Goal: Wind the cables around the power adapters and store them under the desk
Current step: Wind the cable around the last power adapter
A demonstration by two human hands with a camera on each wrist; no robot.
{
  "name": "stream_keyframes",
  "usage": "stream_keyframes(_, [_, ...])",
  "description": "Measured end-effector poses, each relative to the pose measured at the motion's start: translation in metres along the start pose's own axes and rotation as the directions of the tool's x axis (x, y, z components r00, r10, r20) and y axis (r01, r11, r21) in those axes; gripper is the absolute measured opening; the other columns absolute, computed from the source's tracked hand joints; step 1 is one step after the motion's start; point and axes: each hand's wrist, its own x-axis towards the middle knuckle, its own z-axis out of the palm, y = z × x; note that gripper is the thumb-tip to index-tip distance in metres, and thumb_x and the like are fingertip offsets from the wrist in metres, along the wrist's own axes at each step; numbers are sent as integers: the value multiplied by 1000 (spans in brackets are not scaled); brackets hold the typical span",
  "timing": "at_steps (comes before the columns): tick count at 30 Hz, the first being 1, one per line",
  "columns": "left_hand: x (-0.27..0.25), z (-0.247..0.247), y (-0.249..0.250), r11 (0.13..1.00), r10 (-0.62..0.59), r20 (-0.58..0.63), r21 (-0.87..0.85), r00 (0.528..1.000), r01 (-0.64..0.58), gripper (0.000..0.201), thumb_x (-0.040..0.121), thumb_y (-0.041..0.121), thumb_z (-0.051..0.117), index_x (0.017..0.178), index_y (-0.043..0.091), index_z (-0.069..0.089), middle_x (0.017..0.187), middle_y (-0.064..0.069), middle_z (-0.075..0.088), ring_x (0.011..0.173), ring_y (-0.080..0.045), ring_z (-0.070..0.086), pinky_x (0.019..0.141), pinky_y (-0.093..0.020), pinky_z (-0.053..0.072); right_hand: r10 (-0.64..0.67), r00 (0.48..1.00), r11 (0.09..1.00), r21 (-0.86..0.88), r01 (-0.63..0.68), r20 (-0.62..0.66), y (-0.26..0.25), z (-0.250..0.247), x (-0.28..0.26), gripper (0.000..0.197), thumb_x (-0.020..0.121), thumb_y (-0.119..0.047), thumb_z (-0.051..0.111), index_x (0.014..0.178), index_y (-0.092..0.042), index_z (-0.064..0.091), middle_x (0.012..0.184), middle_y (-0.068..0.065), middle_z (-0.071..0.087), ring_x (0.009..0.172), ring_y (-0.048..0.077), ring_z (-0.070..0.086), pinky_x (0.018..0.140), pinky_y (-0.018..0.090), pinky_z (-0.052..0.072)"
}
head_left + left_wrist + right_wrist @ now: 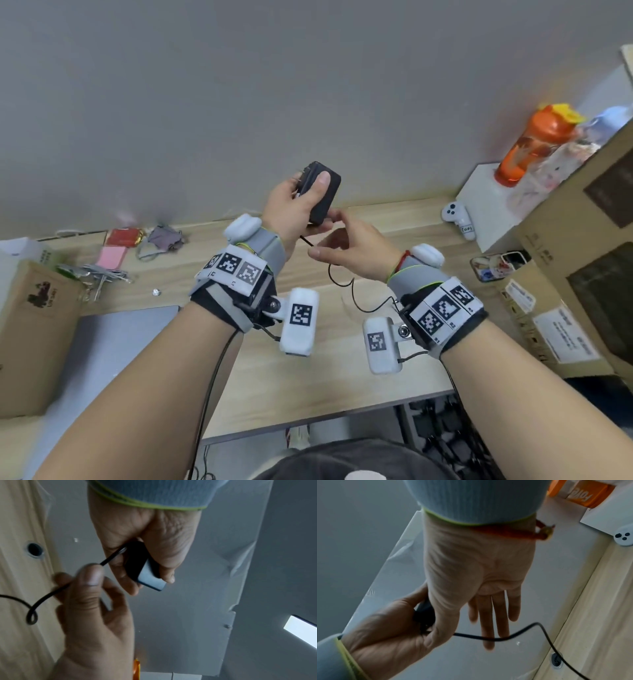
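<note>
My left hand (308, 186) grips a black power adapter (322, 195), lifted upright above the wooden desk (308, 377) in front of the grey wall. Thumb and fingers wrap round the adapter (145, 569). A thin black cable (342, 284) leaves its lower end, loops down and runs off right. Just below the adapter my right hand (325, 240) pinches this cable (51, 593) between thumb and forefinger. In the right wrist view the other fingers (498, 615) lie straight, with the cable (513, 635) crossing in front of them.
On a white box at the back right stands an orange bottle (534, 147), with a white game controller (457, 219) beside it. Cardboard boxes (582, 240) and a phone (496, 267) fill the right side. A grey laptop (113, 342), paper bag (34, 325) and clutter lie left.
</note>
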Motion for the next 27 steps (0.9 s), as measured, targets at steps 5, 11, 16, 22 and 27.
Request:
stream_keyframes(5, [-20, 4, 44, 992, 75, 81, 97, 994, -83, 34, 88, 34, 71, 110, 10, 61, 88, -9, 72, 71, -20, 70, 58, -31, 58, -73, 991, 991, -101, 84, 110, -29, -21, -19, 32, 97, -38, 58, 74, -19, 69, 56, -7, 53, 54, 10, 46, 59, 28, 41])
stream_keyframes(11, [-29, -7, 69, 967, 50, 147, 239, 988, -85, 21, 85, 28, 75, 98, 17, 61, 92, -14, 70, 75, -27, 69, 63, -32, 61, -134, 988, 987, -100, 127, -73, -48, -64, -29, 29, 96, -32, 61, 77, -14, 74, 49, -14, 45, 49, 0, 39, 54, 15, 29])
stream_keyframes(16, [-37, -7, 67, 948, -2, 186, 312, 982, -57, 31, 83, 31, 76, 105, 15, 61, 91, -12, 65, 71, -28, 68, 55, -32, 60, -205, 969, 975, -118, 189, -137, -61, -76, -29, 25, 97, -27, 60, 80, -16, 74, 55, -10, 46, 55, 4, 37, 57, 20, 30])
stream_keyframes(22, [-44, -12, 71, 887, 10, 217, 449, 976, -109, 42, 74, 31, 84, 112, 19, 70, 82, -6, 68, 62, -19, 61, 46, -21, 47, -174, 961, 985, -16, 174, -217, -71, -79, -33, 35, 100, -35, 53, 97, -8, 76, 50, -16, 37, 47, 3, 32, 51, 16, 24])
stream_keyframes(27, [-46, -13, 77, 871, 81, 225, 458, 971, -178, 38, 70, 26, 87, 104, 19, 72, 78, -3, 66, 57, -15, 55, 53, -24, 48, -175, 969, 983, 19, 181, -175, -77, -76, -33, 32, 95, -38, 62, 88, -10, 75, 65, -2, 48, 64, 10, 38, 62, 28, 29])
